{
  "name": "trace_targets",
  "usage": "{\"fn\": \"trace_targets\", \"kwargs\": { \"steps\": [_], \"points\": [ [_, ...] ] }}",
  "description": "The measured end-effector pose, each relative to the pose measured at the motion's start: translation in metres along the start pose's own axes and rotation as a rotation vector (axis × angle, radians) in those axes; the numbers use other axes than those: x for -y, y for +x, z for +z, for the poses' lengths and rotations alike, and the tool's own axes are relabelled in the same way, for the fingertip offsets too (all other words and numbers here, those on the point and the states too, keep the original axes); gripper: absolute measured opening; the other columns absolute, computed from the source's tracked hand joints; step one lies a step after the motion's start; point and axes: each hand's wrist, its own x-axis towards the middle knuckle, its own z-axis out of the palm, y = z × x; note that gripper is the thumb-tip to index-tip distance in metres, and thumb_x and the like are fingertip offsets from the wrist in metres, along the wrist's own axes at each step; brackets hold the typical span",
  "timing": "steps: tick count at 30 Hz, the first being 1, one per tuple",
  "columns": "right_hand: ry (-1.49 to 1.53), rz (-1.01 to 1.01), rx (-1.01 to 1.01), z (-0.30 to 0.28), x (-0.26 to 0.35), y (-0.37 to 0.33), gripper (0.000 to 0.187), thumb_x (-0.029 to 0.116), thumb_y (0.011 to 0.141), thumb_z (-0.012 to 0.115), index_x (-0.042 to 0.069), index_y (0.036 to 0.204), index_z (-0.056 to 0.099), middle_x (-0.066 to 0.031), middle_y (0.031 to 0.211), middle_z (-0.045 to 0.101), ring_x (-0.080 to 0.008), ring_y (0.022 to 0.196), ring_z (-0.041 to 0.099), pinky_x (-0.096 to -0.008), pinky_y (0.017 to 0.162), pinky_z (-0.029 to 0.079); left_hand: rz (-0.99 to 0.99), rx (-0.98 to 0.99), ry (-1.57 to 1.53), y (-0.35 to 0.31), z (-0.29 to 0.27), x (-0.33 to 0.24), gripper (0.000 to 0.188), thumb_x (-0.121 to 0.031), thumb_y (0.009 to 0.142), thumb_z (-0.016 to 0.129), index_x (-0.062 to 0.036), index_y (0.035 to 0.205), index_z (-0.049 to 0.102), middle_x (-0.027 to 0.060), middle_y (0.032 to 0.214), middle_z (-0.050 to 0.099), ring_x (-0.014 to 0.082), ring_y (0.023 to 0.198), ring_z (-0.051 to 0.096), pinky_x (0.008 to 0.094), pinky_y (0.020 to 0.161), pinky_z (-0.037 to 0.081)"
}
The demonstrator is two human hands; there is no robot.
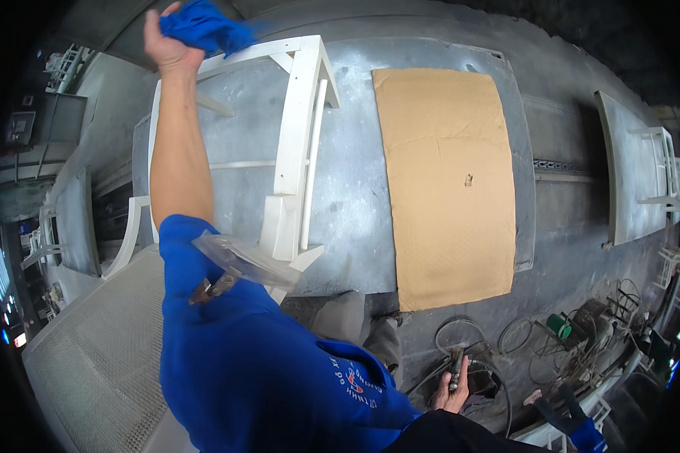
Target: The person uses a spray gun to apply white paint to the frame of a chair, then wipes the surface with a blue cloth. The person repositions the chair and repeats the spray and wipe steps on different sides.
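At the far left, my left hand (172,47) is raised and closed on a crumpled blue cloth (208,29). The cloth is beside the top rail of a white chair frame (295,128), which lies on a grey sheet-topped table (351,181). I cannot tell whether cloth and rail touch. Low on the right, my right hand (449,396) is wrapped around a dark, narrow hand tool (455,368). A dark hose (502,377) curls beside it; their join is not clear. A clear plastic badge holder with a metal clip (238,264) hangs over my blue left sleeve.
A tan cardboard sheet (449,189) covers the table's right part. A woven off-white panel (106,340) stands close at left. Coiled hoses and a green container (559,326) clutter the floor at right. Another table (631,166) bears white furniture; a blue-clothed person (582,434) is at lower right.
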Motion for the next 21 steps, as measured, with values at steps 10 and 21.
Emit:
{"fn": "trace_targets", "kwargs": {
  "steps": [10,21],
  "points": [
    [0.023,-0.178,-0.028,-0.007,0.009,0.015,0.073,0.057,0.101,0.056,0.006,0.153,0.046,-0.0256,0.119,0.066,-0.0392,0.103,0.064,-0.0435,0.09,0.05,0.167,0.494,1.912,-0.133,0.031,0.165,0.037,-0.015,0.089,0.07,0.0,0.119,0.056,0.0235,0.123,0.053,0.0424,0.119,0.052,0.0491,0.099,0.045],
    [0.056,-0.315,0.02,-0.051,-0.029,0.071,0.071,0.054,0.101,0.057,0.006,0.152,0.047,-0.0285,0.122,0.064,-0.045,0.109,0.063,-0.0458,0.094,0.049,0.052,0.913,1.921,-0.171,-0.001,0.1,0.042,-0.013,0.085,0.072,-0.0087,0.122,0.052,0.0193,0.125,0.055,0.0408,0.123,0.052,0.0526,0.1,0.042]
  ]
}}
